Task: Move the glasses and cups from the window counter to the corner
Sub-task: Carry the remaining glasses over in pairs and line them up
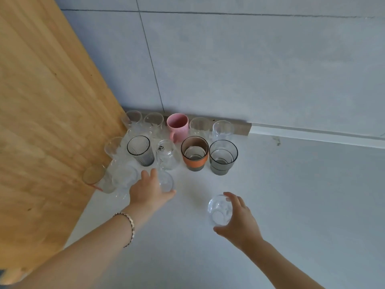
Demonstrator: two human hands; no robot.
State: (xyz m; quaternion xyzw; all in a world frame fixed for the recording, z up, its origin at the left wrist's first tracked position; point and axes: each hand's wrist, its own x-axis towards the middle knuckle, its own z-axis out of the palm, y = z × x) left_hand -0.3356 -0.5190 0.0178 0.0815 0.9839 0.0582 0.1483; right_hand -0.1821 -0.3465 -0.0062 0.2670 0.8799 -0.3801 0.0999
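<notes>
**Glassware staging at the corner: both hands loaded**

Glassware is packed in rows against the grey tiled wall [250, 69], and we take the pink ceramic mug [177, 124] in the back row as our landmark. In front of the mug and to its right stands the smoked glass with the orange band [194, 154], and beside that the smoked glass with the grey band [223, 157]. In front of the mug and to its left stands the dark ribbed tumbler [141, 151]. We judge the tight rows serve to save space on the white counter [302, 195].

Our left hand [149, 189] is wrapped around a clear round glass [166, 181], well in front of the mug and slightly left, at the open front edge of the group. We read this as setting it into the next free slot.

Our right hand [237, 215] grasps a second clear round glass [219, 209] from its side, farther in front of the mug and to the right, apart from the group. Whether it rests on the counter we cannot tell.

The wooden panel [45, 101] closes the corner left of the mug, so new pieces can only be added at the front or right.
</notes>
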